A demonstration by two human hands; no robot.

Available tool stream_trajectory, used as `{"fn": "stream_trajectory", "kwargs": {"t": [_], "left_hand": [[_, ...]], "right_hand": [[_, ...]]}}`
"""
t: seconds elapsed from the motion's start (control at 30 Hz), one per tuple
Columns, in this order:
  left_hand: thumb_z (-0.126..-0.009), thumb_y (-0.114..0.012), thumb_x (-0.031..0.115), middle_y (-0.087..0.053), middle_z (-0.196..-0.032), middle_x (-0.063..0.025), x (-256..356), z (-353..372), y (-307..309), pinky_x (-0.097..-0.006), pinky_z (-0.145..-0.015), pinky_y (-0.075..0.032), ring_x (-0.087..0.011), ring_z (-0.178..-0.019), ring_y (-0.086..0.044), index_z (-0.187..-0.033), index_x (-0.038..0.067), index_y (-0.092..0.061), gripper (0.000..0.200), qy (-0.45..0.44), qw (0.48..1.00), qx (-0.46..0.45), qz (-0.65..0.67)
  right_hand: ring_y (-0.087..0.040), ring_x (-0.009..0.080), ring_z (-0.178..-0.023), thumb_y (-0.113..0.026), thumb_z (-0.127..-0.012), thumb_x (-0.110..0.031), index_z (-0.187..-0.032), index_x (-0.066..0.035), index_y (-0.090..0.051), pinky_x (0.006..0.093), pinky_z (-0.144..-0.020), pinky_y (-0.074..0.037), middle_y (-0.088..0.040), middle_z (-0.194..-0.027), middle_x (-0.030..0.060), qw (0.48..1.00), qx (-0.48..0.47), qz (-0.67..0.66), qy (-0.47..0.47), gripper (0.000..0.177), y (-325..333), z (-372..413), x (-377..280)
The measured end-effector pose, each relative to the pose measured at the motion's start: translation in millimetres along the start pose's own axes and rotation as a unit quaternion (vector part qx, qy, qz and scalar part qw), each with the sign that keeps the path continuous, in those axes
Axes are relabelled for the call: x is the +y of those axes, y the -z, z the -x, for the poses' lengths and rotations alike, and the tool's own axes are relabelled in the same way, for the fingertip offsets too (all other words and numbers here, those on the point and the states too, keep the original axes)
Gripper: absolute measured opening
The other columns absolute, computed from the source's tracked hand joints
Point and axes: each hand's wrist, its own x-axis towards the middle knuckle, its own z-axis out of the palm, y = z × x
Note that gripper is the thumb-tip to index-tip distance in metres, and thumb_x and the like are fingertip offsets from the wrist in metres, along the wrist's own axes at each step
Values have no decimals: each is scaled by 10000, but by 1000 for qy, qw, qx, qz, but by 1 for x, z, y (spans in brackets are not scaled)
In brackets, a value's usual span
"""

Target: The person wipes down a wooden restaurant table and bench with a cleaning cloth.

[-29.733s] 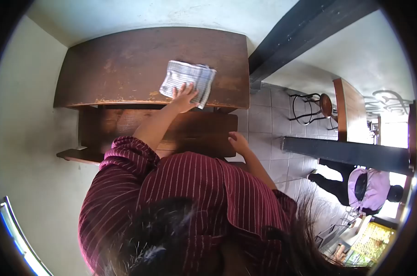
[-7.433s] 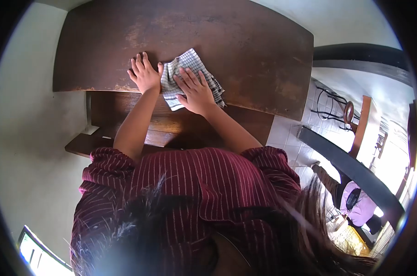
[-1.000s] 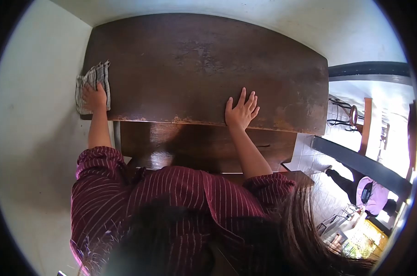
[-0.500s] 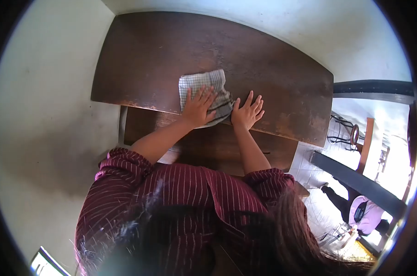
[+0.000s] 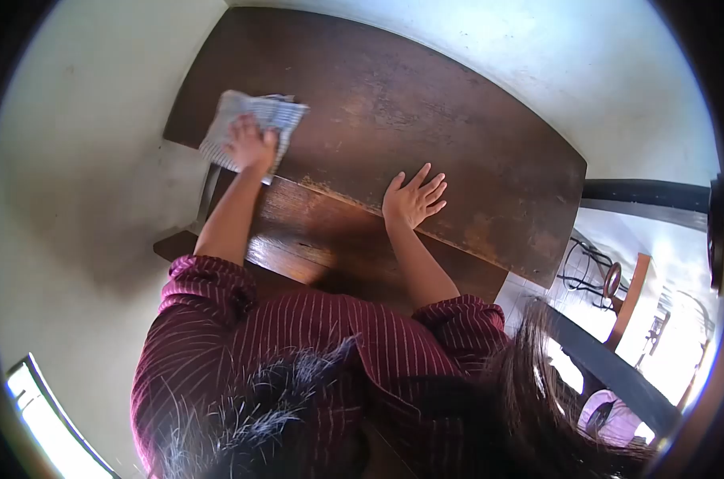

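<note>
My left hand (image 5: 251, 148) lies flat on a checked cloth (image 5: 290, 114), near the left end of the dark wooden table (image 5: 457, 136). Its fingers are slightly blurred but look stretched out over the fabric, pressing it down rather than gripping it. Part of the cloth hangs past the table's near edge. My right hand (image 5: 412, 199) rests palm down at the near edge, right of the middle, with its fingers spread and nothing in them. Bare wood separates it from the cloth.
A wooden bench (image 5: 298, 239) runs below the table's near edge. Pale walls (image 5: 67, 199) border the left and far sides. At the right are a dark beam (image 5: 609, 359), black cables (image 5: 585, 271) and a person in a pink top (image 5: 617, 419).
My left hand has moved left along the table, taking the cloth with it. My right hand stays spread near the table's edge, now apart from the cloth. The view has shifted slightly.
</note>
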Motion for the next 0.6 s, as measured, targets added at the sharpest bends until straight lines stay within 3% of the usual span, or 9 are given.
{"fn": "stream_trajectory", "kwargs": {"t": [0.17, 0.3, 0.43, 0.57, 0.6], "left_hand": [[-820, -453, 498, -175, -1468, -53, 109, 72, 20, -554, -1056, -90, -291, -1350, -146, -1396, 192, -236, 687, -264, 959, 0, 104], [-810, -463, 501, -184, -1466, -23, 136, 97, 34, -535, -1068, -72, -264, -1351, -150, -1390, 217, -249, 680, -347, 931, -15, 109], [-809, -460, 516, -183, -1466, -8, 120, 77, 28, -499, -1082, -74, -239, -1353, -146, -1387, 226, -257, 678, -389, 914, -10, 115], [-816, -456, 509, -164, -1473, -3, 74, 34, 25, -505, -1079, -77, -244, -1356, -136, -1393, 247, -238, 670, -273, 958, -7, 85], [-816, -456, 509, -164, -1473, -3, 55, 23, 22, -505, -1079, -77, -244, -1356, -136, -1393, 247, -238, 670, -279, 957, -9, 82]], "right_hand": [[-69, 319, -1349, -374, -879, -415, -1405, -145, -177, 534, -1057, -59, -89, -1453, 180, 1000, -8, -15, 9, 624, 3, 0, 0], [-67, 324, -1349, -371, -877, -414, -1403, -141, -180, 539, -1057, -51, -86, -1452, 187, 1000, -19, -11, 9, 623, 5, 0, 0], [-70, 328, -1347, -380, -874, -410, -1401, -139, -190, 543, -1055, -57, -89, -1451, 187, 1000, -13, -16, 6, 623, 4, 1, -1], [-93, 324, -1345, -410, -862, -410, -1396, -142, -210, 548, -1049, -78, -117, -1445, 184, 1000, 16, -19, 11, 630, 1, 2, 3], [-108, 322, -1343, -424, -856, -411, -1394, -146, -219, 548, -1047, -88, -133, -1442, 184, 999, 28, -17, 16, 633, 2, 3, 1]]}}
